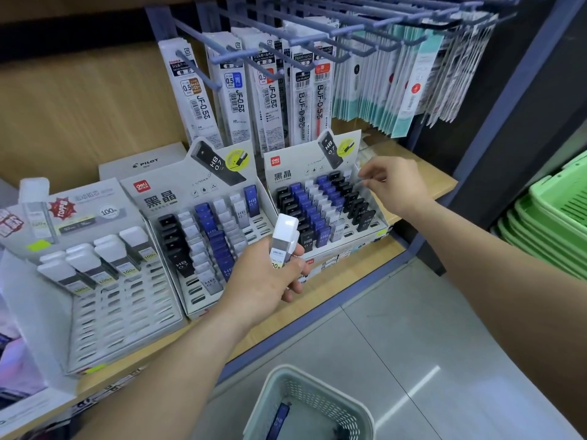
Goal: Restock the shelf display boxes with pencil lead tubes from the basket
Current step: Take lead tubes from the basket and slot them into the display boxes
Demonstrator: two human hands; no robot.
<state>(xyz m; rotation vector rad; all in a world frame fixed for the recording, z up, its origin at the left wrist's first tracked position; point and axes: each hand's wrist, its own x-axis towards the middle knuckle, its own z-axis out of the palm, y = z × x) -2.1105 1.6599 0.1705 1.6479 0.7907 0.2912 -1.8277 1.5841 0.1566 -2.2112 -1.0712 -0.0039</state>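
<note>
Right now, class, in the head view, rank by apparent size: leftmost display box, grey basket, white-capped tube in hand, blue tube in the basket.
1. leftmost display box
2. grey basket, cut off by the frame
3. white-capped tube and blue tube: look alike, both partly hidden, so unranked

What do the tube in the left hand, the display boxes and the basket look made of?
Tube in the left hand: likely hard plastic, glossy white cap, translucent grey body. Display boxes: seemingly matte printed cardboard, folded edges. Basket: probably moulded plastic, perforated walls.
</note>
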